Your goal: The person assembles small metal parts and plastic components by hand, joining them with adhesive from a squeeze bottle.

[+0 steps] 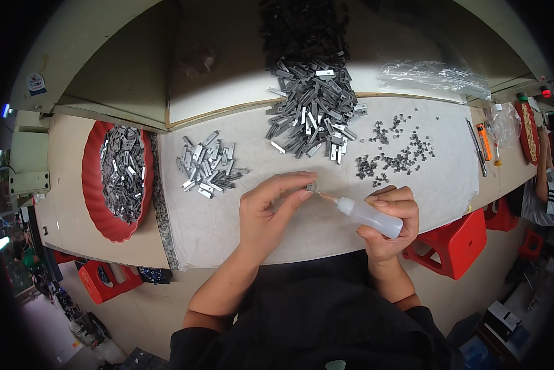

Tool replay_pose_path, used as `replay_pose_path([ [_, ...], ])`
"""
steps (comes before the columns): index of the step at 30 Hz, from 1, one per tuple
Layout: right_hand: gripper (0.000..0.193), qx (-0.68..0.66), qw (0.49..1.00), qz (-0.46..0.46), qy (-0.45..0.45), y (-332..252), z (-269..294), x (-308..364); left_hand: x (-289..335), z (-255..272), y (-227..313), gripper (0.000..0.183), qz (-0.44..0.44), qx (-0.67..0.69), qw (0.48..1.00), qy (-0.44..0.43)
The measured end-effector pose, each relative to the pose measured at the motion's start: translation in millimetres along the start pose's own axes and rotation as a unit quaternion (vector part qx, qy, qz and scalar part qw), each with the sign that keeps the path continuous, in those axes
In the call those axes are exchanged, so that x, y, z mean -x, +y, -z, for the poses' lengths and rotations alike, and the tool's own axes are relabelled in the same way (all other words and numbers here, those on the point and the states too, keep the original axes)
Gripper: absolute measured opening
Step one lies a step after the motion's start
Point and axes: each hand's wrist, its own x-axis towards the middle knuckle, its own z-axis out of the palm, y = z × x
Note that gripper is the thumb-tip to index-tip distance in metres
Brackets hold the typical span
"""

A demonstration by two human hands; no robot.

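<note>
Between the thumb and fingertips of my left hand is a small metal part, pinched over the white-covered table. My right hand is wrapped round a translucent squeeze bottle with a thin nozzle. The bottle lies tilted, its nozzle tip right by the small metal part; whether they touch I cannot tell. Beyond my hands rises a big heap of grey metal bars. To its left lies a smaller pile of similar bars, and to its right many tiny metal pieces are scattered.
At the left stands a red scalloped bowl filled with metal parts. A clear plastic bag lies at the back right. An orange-handled tool sits near the right edge. Red stools stand below the table. Another person's arm shows far right.
</note>
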Motion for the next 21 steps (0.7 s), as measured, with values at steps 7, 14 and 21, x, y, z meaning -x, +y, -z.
replay_pose_path([
  [7, 0.038, -0.017, 1.000, -0.002, 0.011, -1.1, 2.6, -1.2, -1.2, -1.3, -0.8, 0.018, -0.001, -0.005, 1.000, -0.006],
  [14, 0.036, -0.125, 0.984, -0.082, 0.099, -0.7, 7.9, 4.7, 5.1, 3.0, -1.9, 0.018, 0.040, 0.003, 0.999, 0.012],
  [21, 0.037, -0.069, 0.996, -0.043, 0.047, -3.3, 3.4, 6.2, 1.6, -0.8, 2.5, 0.018, 0.046, 0.009, 0.999, -0.007],
])
